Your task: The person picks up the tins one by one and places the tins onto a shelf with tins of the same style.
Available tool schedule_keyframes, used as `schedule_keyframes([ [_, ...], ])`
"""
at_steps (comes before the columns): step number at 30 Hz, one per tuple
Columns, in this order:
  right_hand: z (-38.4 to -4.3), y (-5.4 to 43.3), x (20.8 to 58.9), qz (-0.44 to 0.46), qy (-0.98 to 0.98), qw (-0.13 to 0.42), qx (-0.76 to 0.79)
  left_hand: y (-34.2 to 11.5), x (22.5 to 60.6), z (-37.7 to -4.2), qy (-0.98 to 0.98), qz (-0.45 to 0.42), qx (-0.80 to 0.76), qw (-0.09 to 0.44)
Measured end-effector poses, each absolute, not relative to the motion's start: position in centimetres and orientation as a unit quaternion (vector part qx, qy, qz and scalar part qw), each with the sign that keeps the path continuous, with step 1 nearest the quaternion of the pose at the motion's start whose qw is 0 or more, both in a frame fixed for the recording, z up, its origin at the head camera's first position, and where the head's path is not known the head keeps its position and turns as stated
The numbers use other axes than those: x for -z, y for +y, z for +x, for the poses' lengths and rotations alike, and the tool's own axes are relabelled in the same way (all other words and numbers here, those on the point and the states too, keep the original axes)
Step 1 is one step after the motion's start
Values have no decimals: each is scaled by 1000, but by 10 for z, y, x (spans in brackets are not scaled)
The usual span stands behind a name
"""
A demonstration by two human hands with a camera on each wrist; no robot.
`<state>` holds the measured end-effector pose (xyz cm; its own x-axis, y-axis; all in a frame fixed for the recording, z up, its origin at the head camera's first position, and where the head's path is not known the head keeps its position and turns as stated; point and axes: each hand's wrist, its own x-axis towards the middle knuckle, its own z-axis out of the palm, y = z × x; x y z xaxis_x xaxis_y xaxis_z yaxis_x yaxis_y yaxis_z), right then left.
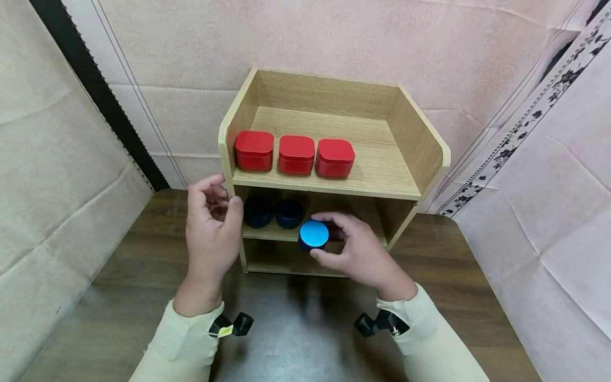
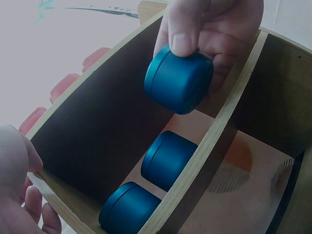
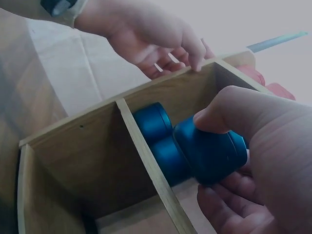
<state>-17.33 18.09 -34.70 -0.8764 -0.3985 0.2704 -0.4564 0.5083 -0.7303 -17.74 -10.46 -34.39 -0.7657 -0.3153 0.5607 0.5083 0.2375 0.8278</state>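
Note:
A round, shiny blue tin [image 1: 313, 234] is pinched between the thumb and fingers of my right hand [image 1: 360, 252], in front of the middle shelf and tilted. In the left wrist view the same held tin [image 2: 179, 80] hangs above two matching blue tins, one nearer [image 2: 129, 209] and one farther [image 2: 168, 158]. Those two stand side by side at the left of the middle shelf. Loosely bent, the fingers of my left hand [image 1: 210, 228] lie outside the left side of the wooden shelf unit [image 1: 329, 185], its thumb touching the front edge.
Three red lidded boxes, left [image 1: 254, 151], middle [image 1: 296, 155] and right [image 1: 335, 158], line the front left of the top shelf. Under the unit is a brown wooden table [image 1: 281, 329]. Pale patterned cloth [image 1: 334, 37] hangs behind and at both sides.

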Motion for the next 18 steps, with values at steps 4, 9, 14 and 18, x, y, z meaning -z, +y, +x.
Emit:
schedule_keyframes([
  [4,-179,183,345,226,-872,26,-433,-104,344,-177,-711,-69,614,336],
  [9,-186,184,342,194,-889,20,-414,-104,344,-177,-712,-68,613,335],
  [14,-191,186,340,178,-905,15,-387,-104,344,-177,-711,-69,615,335],
  [18,-197,186,338,171,-914,18,-368,-104,344,-177,-709,-70,616,336],
])
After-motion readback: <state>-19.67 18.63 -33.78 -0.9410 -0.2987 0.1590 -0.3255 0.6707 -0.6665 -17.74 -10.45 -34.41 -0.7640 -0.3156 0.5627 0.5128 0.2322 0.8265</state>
